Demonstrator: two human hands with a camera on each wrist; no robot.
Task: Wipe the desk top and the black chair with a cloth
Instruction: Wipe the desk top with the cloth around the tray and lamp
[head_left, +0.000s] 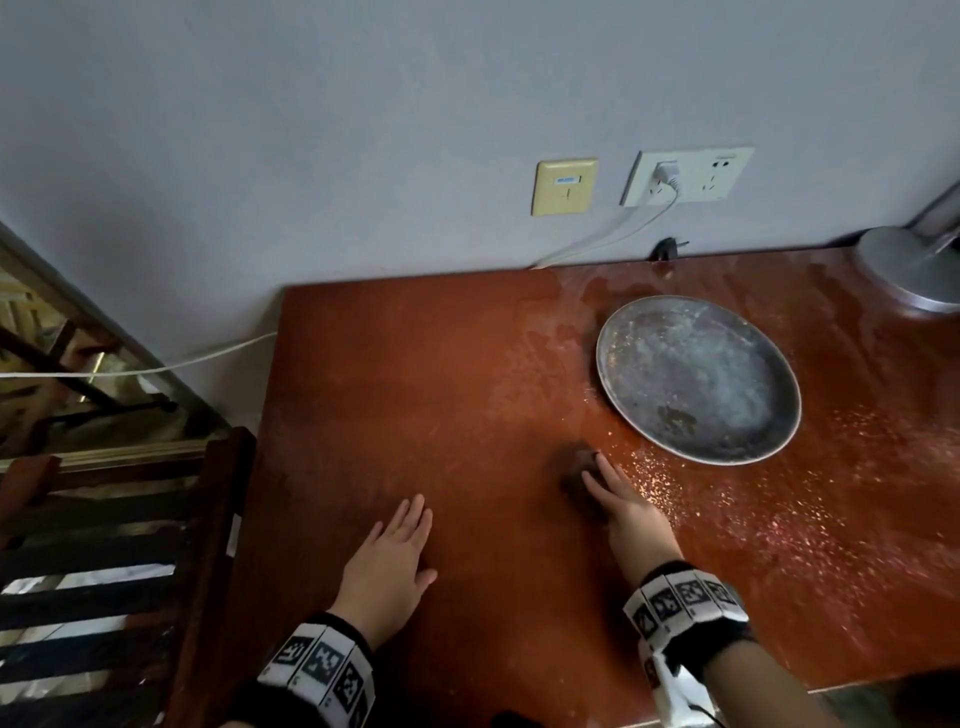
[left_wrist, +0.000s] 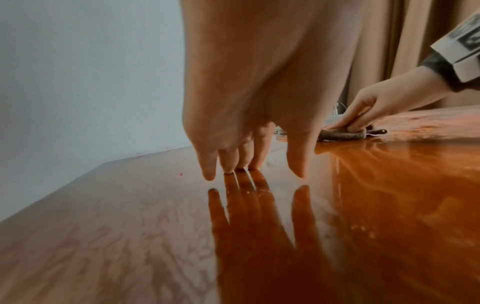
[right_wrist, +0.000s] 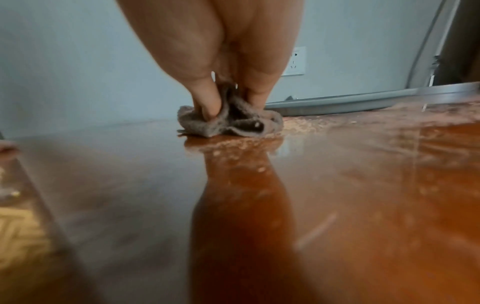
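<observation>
A: Wristbands (head_left: 322, 670) with printed markers sit closest to the head camera, one on each wrist. Left hand (head_left: 387, 558) next?

B: Flat on the desk top (head_left: 415, 395), fingers straight, holding nothing. In the left wrist view its fingertips (left_wrist: 228, 164) touch the glossy surface, reflection right under them.

A: Right hand (head_left: 621, 506)?

B: At about 2 o'clock from the left hand, well apart. It presses a small grey-brown cloth (right_wrist: 231, 123) onto the wood. The right wrist view shows the thumb (right_wrist: 207, 107) and a finger pinching bunched folds of it.

A: So it's gripping, not just lying on top?

B: Yes, the cloth is gathered up between thumb and fingers, with its lower edge on the desk.

A: Anything near the cloth?

B: Round metal tray (head_left: 698, 379) at 1 o'clock from the right hand, near but not touching. Pale specks and wet-looking streaks on the wood around the tray and to the right of the cloth.

A: Chair?

B: Dark slatted chair (head_left: 119, 571) at 9 o'clock of the desk, just beside its left edge.

A: Background?

B: Wall sockets (head_left: 685, 176) at 12 o'clock with a white cable (head_left: 597, 241) plugged in, and a metal lamp base (head_left: 914, 270) at the desk's far right corner.
</observation>
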